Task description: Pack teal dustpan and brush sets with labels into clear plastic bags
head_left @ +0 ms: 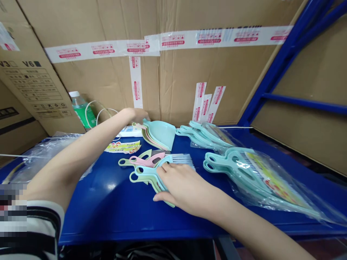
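My left hand (140, 115) reaches to the back and its fingers close round the handle end of a light blue dustpan (162, 133), the top one of a nested stack with pink and green pans. My right hand (177, 182) lies over a group of small brushes, its fingers on the light blue brush (146, 170). A pink brush (151, 160) and green brushes lie beside and under it, handles to the left. Pale bristles show beyond my right fingers.
Bagged light blue dustpan sets (233, 162) lie at the right on the blue table (108, 213). At the left are clear plastic bags (35, 162), a printed card (123, 146), a green-labelled bottle (82, 110) and a white power strip. Cardboard boxes (176, 76) stand behind.
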Motion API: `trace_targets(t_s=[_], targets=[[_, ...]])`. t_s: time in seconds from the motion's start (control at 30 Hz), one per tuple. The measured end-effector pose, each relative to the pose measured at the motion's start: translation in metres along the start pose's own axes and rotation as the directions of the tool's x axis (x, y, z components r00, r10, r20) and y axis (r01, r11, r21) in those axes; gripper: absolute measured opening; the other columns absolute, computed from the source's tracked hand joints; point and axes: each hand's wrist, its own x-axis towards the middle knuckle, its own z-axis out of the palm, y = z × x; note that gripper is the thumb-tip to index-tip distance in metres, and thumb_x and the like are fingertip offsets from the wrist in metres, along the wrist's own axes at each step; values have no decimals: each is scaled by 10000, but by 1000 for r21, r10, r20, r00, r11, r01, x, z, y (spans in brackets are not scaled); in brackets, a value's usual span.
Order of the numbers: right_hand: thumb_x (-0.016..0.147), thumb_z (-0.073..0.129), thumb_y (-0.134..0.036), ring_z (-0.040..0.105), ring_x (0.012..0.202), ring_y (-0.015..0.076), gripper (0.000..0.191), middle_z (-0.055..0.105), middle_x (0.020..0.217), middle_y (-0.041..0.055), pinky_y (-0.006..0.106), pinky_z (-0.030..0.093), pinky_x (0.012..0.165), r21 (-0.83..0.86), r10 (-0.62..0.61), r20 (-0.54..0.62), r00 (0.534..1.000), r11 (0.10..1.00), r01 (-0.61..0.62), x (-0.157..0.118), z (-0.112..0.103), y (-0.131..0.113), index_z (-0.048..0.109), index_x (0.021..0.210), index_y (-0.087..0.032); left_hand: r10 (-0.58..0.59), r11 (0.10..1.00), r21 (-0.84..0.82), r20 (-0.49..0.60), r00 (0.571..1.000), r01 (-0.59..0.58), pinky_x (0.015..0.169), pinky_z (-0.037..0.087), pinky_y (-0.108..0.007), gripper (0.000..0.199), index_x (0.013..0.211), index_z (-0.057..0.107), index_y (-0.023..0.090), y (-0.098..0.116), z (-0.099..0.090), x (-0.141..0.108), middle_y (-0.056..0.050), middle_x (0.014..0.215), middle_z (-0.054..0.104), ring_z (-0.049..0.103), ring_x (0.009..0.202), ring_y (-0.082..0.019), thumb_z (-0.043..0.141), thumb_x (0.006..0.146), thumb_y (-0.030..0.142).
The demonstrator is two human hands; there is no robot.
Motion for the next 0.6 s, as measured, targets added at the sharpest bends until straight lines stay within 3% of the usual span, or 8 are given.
trace_targets(t_s=[0.1, 0.23, 0.4, 0.6], targets=[[830, 639, -475, 651, 944, 313, 459, 680, 1009, 171, 379, 497, 742, 6, 7, 13, 1000, 1000, -7, 0, -1, 0, 624, 1050, -72, -29, 996, 89, 62, 998, 23, 845, 453, -296, 414, 1117, 683, 254, 3, -3, -3, -67, 1104, 713, 636, 1000, -232, 616, 715, 182], [844, 613, -486, 648, 954, 311, 474, 682, 1020, 166, 390, 499, 769, 8, 18, 43, 999, 1000, -18, 0, -4, 0, 620, 1059, -64, -28, 987, 161, 130, 991, 7, 870, 446, -320, 458, 1134, 663, 206, 14, -4, -4, -105, 1103, 705, 623, 1036, -273, 693, 706, 368], [835, 605, -520, 651, 949, 310, 514, 681, 1023, 174, 384, 500, 753, 3, 32, 25, 999, 999, -32, 0, -2, -1, 614, 1082, -69, -37, 984, 177, 78, 996, 22, 877, 437, -335, 538, 1063, 668, 196, 17, 4, -6, -122, 1045, 712, 620, 1042, -295, 637, 727, 614], [831, 610, -523, 655, 934, 305, 509, 687, 1014, 169, 378, 497, 757, 9, 44, -3, 999, 999, -44, -2, -1, -1, 616, 1070, -74, -68, 981, 182, 21, 997, 63, 857, 438, -327, 557, 1089, 648, 164, 13, 15, -12, -155, 1049, 701, 625, 1030, -286, 474, 849, 636]])
